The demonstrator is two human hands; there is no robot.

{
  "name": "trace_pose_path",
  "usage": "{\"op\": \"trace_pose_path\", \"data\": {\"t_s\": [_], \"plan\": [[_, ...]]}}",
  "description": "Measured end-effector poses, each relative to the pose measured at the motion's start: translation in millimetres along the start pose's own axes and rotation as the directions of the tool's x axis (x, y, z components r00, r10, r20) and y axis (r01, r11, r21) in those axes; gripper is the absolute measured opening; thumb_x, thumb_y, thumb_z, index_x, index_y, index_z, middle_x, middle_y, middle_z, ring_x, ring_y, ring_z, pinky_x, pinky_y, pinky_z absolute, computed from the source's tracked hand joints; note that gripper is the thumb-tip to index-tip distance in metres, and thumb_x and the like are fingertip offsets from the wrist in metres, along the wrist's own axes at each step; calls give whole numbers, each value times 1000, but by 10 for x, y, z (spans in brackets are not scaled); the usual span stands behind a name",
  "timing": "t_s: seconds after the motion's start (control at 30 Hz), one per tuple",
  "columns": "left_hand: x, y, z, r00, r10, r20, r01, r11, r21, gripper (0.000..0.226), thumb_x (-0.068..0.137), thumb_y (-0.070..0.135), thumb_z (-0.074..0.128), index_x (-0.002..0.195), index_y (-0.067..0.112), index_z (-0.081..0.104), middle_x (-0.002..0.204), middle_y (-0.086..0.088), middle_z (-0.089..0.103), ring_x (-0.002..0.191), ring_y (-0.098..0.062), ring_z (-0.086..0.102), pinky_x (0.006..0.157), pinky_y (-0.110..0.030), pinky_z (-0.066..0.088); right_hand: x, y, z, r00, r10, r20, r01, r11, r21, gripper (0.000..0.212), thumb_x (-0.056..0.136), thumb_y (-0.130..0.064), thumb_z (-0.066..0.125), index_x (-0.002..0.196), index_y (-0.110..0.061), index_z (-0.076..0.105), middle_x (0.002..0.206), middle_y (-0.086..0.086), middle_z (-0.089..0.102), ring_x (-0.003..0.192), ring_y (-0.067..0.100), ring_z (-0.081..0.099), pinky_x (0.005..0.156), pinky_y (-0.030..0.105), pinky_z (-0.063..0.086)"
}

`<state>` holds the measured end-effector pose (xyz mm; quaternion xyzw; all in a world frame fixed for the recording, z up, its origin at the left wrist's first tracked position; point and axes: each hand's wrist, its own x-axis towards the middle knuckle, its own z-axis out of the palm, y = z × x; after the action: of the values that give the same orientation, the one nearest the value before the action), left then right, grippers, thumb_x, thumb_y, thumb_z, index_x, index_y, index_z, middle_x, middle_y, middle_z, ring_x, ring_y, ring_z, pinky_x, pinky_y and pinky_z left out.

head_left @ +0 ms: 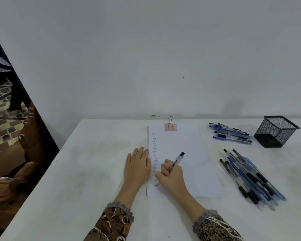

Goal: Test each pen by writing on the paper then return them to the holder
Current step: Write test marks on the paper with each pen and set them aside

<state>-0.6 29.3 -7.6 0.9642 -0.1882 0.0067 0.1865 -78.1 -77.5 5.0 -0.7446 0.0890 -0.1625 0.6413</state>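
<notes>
Brown patterned sleeves with grey lace cuffs, left (111, 223) and right (215, 226), entered from the bottom edge over a white table (76, 171).

Left hand (137, 164): lay flat, palm down, fingers straight and close together. It rested on the table at the left edge of the paper (181, 150), with its inner side touching that edge.

Right hand (170, 173): fingers curled round a clear-barrelled pen (177, 160) and gripped it low on the barrel. The dark top end pointed up and to the right. The tip was hidden behind the fingers, so contact with the sheet could not be confirmed. The hand sat over the lower left part of the paper.

Paper: a white sheet, lengthwise away from the person, held at its far end by a pink binder clip (170, 126). A column of short handwritten words (154, 150) ran down the left margin; it was too small to read with certainty.

Right of the sheet were two groups of pens, well apart from each other: a smaller far pile (231, 134) and a larger near pile (250, 180).

Holder: a black mesh pen holder (274, 132) stood at the far right of the table, just beside the far pile.
</notes>
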Motion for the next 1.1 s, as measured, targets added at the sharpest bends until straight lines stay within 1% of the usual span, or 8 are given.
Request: {"op": "trace_pose_path", "data": {"t_s": [0.07, 0.2, 0.3, 0.47, 0.63, 0.97, 1.03, 1.1], "plan": [[1, -5, -7, 1000, 5, -8, -5, 1000, 7, 47, 100, 28, 20, 146, 21, 18, 156, 4, 12, 144, -14, 4, 116, -34, 2, 10, -48, -61, 994, 105, 12, -105, 964, 243, 42, 58, 3, 53, 46, -24, 23, 50, -9, 24, 45, 7, 20, 43, 16, 21], [-4, -2, 2, 1000, 10, -22, -9, 1000, 9, 47, 100, 30, 19, 146, 22, 19, 156, 4, 12, 144, -14, 4, 117, -35, 3, 110, -108, -278, 924, 363, 119, -309, 527, 792, 51, 90, -36, 53, 44, -21, 39, 42, -4, 31, 27, 6, 24, 29, 14, 14], [-5, 1, -3, 1000, 8, -24, -8, 1000, 12, 47, 100, 30, 19, 146, 22, 18, 156, 5, 11, 144, -13, 4, 117, -35, 3, 191, -103, -304, 906, 412, 99, -299, 456, 838, 46, 93, -53, 37, 64, -19, 44, 42, -5, 25, 29, 7, 20, 30, 14, 16], [-10, 9, -8, 1000, 9, -22, -8, 999, 41, 47, 100, 30, 19, 147, 23, 16, 156, 5, 9, 144, -13, 3, 117, -34, 2, 291, -106, -281, 923, 385, 10, -179, 404, 897, 29, 100, -24, 35, 76, -12, 47, 62, 2, 44, 51, 15, 39, 55, 25, 32], [-9, 10, 0, 1000, 9, -23, -9, 999, 32, 47, 100, 30, 19, 147, 23, 16, 156, 5, 10, 144, -13, 4, 117, -34, 3, 323, -69, -433, 900, 435, 28, -142, 233, 962, 29, 98, -38, 36, 83, -19, 51, 44, -5, 35, 28, 6, 23, 31, 17, 19], [11, -7, 17, 1000, 15, -23, -14, 1000, 28, 47, 100, 30, 20, 146, 22, 19, 156, 3, 12, 144, -14, 6, 117, -35, 4, 296, -220, -671, 826, 470, -311, -16, 572, 820, 39, 102, -36, 26, 93, -12, 55, 42, -10, 23, 33, 4, 20, 30, 13, 15], [12, -4, 15, 1000, 13, -11, -13, 1000, 22, 52, 97, 36, 13, 146, 21, 20, 155, 3, 14, 144, -15, 7, 116, -35, 5, 285, -279, -850, 825, 405, -395, -41, 740, 672, 35, 102, -33, 27, 95, -12, 55, 47, -8, 28, 35, 4, 25, 32, 15, 19], [8, -3, 17, 1000, 11, -15, -11, 1000, 6, 66, 86, 40, 5, 146, 21, 22, 155, 2, 16, 144, -15, 9, 116, -36, 6, 285, -323, -1148, 833, 254, -492, -134, 955, 266, 31, 102, -30, 31, 100, -11, 56, 60, -6, 39, 47, 8, 37, 41, 19, 28]]}}
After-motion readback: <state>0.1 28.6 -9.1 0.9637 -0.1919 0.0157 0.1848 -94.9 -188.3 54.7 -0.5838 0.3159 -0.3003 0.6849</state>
